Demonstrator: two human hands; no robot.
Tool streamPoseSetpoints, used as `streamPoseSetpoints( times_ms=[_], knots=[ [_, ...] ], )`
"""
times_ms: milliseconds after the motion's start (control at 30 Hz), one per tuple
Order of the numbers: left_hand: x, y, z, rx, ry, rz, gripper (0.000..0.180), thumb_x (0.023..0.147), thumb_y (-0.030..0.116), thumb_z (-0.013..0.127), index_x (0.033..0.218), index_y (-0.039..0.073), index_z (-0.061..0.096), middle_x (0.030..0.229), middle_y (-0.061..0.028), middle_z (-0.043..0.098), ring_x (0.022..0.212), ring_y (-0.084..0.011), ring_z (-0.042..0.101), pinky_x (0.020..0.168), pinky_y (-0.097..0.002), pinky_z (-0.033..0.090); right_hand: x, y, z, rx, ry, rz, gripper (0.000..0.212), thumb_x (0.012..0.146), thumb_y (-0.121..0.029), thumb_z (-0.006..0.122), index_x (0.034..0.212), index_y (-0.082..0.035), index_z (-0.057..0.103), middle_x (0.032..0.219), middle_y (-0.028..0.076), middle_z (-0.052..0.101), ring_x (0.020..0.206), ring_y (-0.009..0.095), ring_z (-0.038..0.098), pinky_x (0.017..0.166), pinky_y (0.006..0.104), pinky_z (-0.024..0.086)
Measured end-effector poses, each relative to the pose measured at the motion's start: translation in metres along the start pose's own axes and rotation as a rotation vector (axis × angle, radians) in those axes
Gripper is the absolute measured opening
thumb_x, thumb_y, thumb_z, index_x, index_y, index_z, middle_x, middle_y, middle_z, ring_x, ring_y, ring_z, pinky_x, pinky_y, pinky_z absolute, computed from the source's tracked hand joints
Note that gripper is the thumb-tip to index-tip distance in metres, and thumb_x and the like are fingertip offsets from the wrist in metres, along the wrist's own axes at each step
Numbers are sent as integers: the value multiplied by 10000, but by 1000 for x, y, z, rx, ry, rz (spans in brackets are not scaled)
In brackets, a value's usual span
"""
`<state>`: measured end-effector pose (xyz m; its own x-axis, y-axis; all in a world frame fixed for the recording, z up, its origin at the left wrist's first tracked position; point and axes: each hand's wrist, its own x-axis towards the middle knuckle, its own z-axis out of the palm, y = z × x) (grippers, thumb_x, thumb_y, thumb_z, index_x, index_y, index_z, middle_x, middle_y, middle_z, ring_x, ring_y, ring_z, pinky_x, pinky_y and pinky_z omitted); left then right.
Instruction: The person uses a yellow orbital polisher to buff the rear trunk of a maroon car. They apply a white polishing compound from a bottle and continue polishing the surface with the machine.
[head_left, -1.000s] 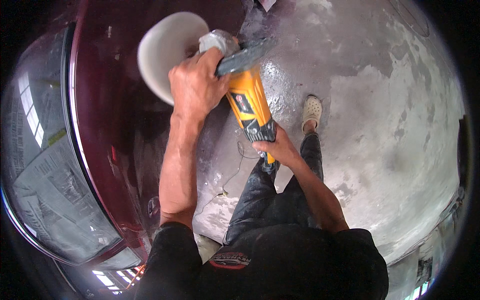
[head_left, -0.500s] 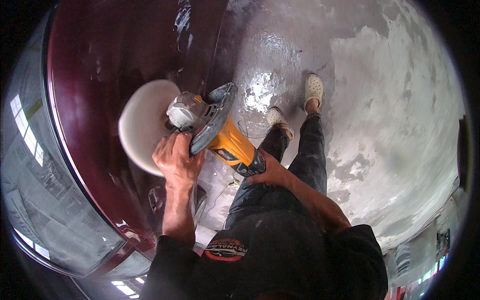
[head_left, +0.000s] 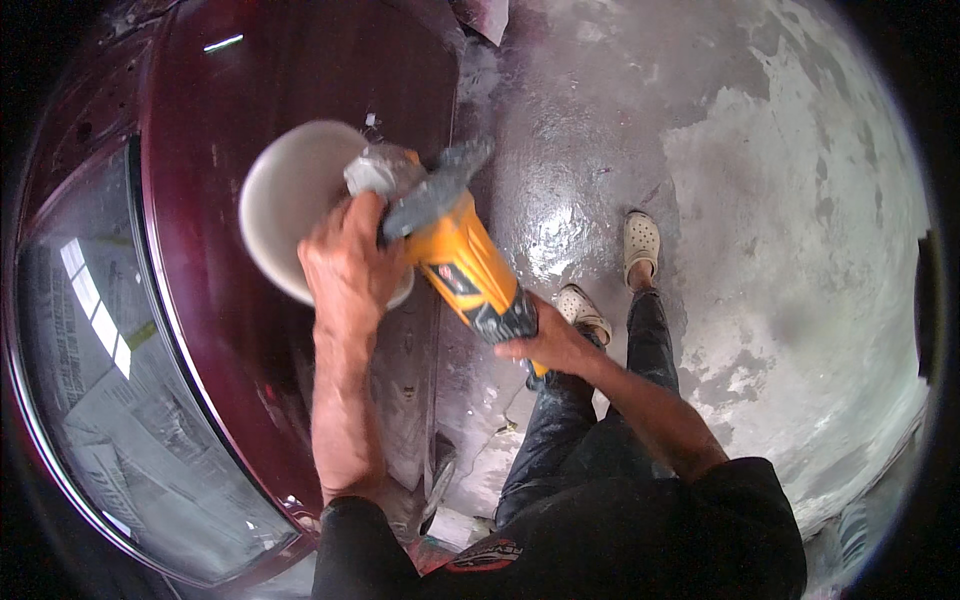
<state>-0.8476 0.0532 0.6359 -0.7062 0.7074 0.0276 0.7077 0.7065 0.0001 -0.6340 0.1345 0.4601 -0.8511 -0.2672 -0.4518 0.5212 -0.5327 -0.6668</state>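
Note:
An orange and black power polisher (head_left: 462, 262) slants across the middle, with a grey guard near its head. Its round white pad (head_left: 272, 205) is set against the dark red car door (head_left: 230, 75); smeared pad edges suggest spinning. My left hand (head_left: 345, 252) is closed at the polisher's head, beside the pad, though its fingertips and what lies under them are hidden. Around the rear end of the body, my right hand (head_left: 548, 342) is wrapped. A small white mark lies on the door just past the pad.
Left of the door panel, a car window (head_left: 130, 420) is lined with printed paper. A wet-looking, patchy grey concrete floor (head_left: 740, 230) spreads to the right. My cream clogs (head_left: 640, 240) stand on it. A thin cord runs near my legs.
Both hands and the polisher have moved farther up the panel in the view. The view itself has shifted, showing more of the window and another panel's corner at the top.

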Motion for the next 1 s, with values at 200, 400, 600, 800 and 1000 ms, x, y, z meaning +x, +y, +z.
streamPoseSetpoints(
  times_ms=[200, 400, 600, 800, 1000],
  knots=[
    [109, -19, 30, 54, 120, 123, 354, 676, 37, 778, 998, 72, 635, 863, -153, 691, 786, -343, 692, 696, -427, 556, 58, -68, -41, 73, 35, -118, 494, 783, -221, 751, 1180, -16, 539, 909, 52, 628, 775, 129, 618, 716, 307, 526],
    [190, -29, 48, 171, 195, 221, 372, 828, 285, 757, 1126, 77, 678, 902, -209, 702, 834, -357, 703, 709, -409, 565, 109, -107, -67, 151, 88, -107, 394, 792, -236, 744, 1095, -41, 585, 883, 50, 625, 744, 139, 615, 684, 315, 517],
    [176, -33, 106, 26, -9, 244, 343, 817, 265, 721, 1089, 61, 675, 882, -221, 694, 831, -364, 699, 709, -419, 563, 108, -48, -75, 280, 133, -6, 372, 802, -265, 768, 1058, -51, 603, 853, 47, 629, 711, 143, 621, 636, 311, 521],
    [78, -22, 200, 15, -292, 140, 371, 841, 316, 725, 1159, 129, 681, 954, -202, 705, 881, -365, 699, 778, -441, 575, 70, 72, -55, 488, 138, 233, 295, 831, -236, 757, 1010, -61, 600, 780, 38, 615, 657, 155, 629, 579, 321, 528],
    [-69, -18, 241, -49, -541, 9, 348, 771, 178, 745, 1111, 149, 682, 927, -178, 712, 848, -377, 696, 733, -471, 572, -1, 188, 6, 665, 116, 437, 260, 847, -216, 738, 1030, -65, 632, 818, 13, 643, 666, 123, 607, 581, 312, 501]
  ],
)
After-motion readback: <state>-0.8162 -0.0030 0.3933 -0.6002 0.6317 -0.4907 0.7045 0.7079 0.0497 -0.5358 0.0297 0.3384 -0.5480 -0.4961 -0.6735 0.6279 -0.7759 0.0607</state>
